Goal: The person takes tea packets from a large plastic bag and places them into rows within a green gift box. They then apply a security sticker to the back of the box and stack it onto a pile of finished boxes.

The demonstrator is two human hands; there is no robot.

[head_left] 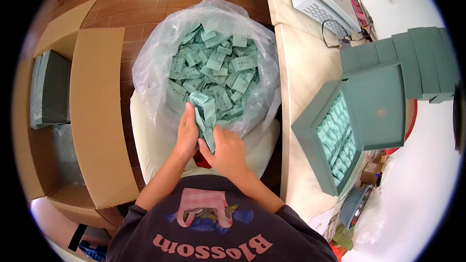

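Between my two hands, over the near rim of a clear plastic bag (150, 63), I hold several pale green packets (206, 109) bunched together. My left hand (187, 131) grips them from the left side, fingers wrapped around. From the right, my right hand (225, 149) closes on their lower end with thumb and fingers. Many more small green packets (216, 60) with dark print fill the bag just beyond my hands. To my right an open dark green box (318, 138) holds rows of similar packets, its lid folded back.
An open cardboard carton (99, 116) with plastic-wrapped green boxes (53, 87) stands left. On the pale tabletop (303, 68) at right are stacked green boxes (403, 60) and a white machine (323, 0) with a cable. A blue-grey basket (354, 206) sits at lower right.
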